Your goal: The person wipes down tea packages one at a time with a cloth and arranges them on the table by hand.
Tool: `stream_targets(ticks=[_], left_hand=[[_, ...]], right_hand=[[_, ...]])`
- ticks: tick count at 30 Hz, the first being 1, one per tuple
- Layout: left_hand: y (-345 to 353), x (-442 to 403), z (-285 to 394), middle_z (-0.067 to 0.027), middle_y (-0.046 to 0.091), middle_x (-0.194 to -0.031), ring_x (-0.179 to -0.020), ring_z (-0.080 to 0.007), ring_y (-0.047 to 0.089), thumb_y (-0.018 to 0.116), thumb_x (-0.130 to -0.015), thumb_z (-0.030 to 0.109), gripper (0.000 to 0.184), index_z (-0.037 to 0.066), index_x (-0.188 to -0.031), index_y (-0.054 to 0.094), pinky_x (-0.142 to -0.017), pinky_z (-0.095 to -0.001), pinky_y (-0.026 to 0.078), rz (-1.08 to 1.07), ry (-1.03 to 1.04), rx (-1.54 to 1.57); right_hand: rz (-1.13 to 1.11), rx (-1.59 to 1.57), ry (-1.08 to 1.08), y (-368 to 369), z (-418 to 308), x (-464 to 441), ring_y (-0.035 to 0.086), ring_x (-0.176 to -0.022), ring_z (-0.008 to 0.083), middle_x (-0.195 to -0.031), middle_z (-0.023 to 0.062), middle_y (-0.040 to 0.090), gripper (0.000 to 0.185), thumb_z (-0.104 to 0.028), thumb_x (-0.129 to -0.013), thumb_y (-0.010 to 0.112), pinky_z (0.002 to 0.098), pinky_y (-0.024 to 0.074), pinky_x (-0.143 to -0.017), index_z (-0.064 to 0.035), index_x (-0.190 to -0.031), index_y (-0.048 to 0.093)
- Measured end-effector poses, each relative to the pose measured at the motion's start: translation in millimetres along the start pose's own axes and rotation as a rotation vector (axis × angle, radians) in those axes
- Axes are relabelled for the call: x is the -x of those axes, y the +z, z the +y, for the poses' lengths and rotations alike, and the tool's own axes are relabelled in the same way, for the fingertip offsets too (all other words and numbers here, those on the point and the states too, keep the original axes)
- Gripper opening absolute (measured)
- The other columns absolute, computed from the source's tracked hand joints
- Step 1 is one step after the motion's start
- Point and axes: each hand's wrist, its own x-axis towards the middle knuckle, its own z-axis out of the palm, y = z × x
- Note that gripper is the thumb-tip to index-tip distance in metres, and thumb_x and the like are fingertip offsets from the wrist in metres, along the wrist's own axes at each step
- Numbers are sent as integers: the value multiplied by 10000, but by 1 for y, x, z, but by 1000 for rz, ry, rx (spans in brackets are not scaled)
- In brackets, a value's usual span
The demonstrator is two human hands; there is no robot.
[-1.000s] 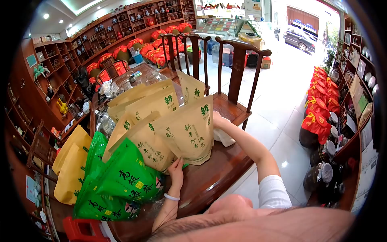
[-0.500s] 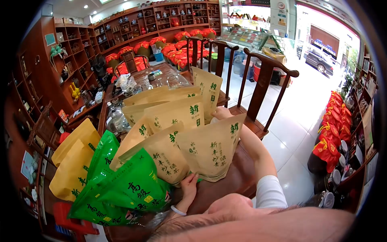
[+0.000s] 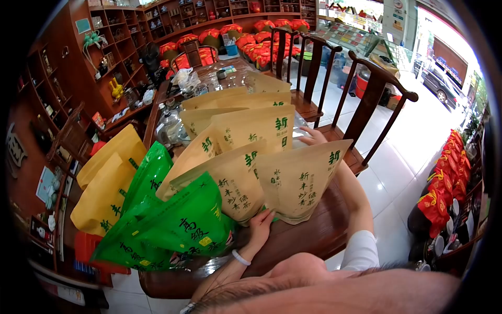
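Several kraft paper tea bags with black and green lettering stand grouped on the dark wooden table. My left hand (image 3: pixel 261 222) is at the lower left edge of the front kraft tea bag (image 3: pixel 298 180), its fingertips pinched on the bag's bottom corner. Behind that bag, my right hand (image 3: pixel 312 137) reaches along the table's right side with fingers stretched out, partly hidden by the bag. A rear kraft tea bag (image 3: pixel 267 82) leans at the back of the group. Green tea bags (image 3: pixel 183 225) lean at the left front, beside yellowish-brown bags (image 3: pixel 112 183).
Wooden chairs (image 3: pixel 374 99) line the table's right side. Glass jars (image 3: pixel 170 125) and a clear plastic bag (image 3: pixel 186 78) sit on the table's left. Red-covered jars (image 3: pixel 442 180) stand along the right wall. A red stool (image 3: pixel 94 251) is at the lower left.
My right hand has let go of the rear kraft tea bag, which now sits farther back. The left hand stays at the front bag. The whole view has shifted as my head moved.
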Motion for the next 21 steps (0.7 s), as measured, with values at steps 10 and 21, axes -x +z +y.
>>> stream_targets(ticks=[10,21], left_hand=[[1,-4,-3,-60,642,-855,-769,-89,543,622,-817,99,238,-71,-982,605,-710,-233,442,6,-61,-25],[3,-5,-12,-66,648,-882,-772,-88,561,599,-829,99,242,-54,-1015,604,-706,-219,445,-70,-10,12]], right_hand=[[-41,-562,108,-29,-47,163,529,-975,137,-1059,78,591,523,-276,-739,689,281,422,-852,-16,-1166,536],[284,-326,79,13,-74,195,556,-779,95,-853,33,635,176,-38,-779,591,239,444,-712,19,-942,624]])
